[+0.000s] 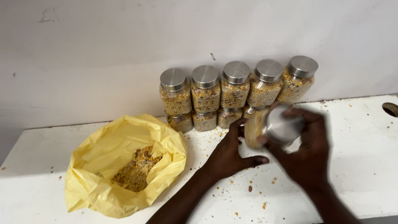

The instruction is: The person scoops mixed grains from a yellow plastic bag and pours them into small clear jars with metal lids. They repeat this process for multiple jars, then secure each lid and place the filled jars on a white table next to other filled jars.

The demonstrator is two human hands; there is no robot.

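We've got both hands on one clear plastic jar (265,130) full of a yellow-brown mix of lentils and seeds, held just above the surface (365,157) in front of the stack. Our right hand (309,151) is wrapped over the jar's shiny steel lid (284,124), fingers curled round the rim, and it's motion-blurred so we can't make out exactly how tight the grip is. Our left hand (232,153) props the jar from the other side, fingertips on the body near its base, thumb sticking out flat toward the right.

Right behind the jar is the rest of the batch against the white wall (124,49): a top row of five filled jars (236,85) with the same round steel lids, sitting on a lower row of jars (205,120) that is mostly hidden. We can see three of the lower ones clearly and a bit of a fourth behind the jar in our hands. The top row leans slightly, with the rightmost one tilted outward.

Off to the left, well apart from the hands, an open yellow plastic bag (116,166) lies slumped on the surface with a heap of the same grain mix (137,168) showing in its mouth.

The white surface is pretty messy, with loose grains and husk bits (248,186) scattered all around our hands and in front of the jars. There's a round hole (390,108) in the surface at the far right edge.
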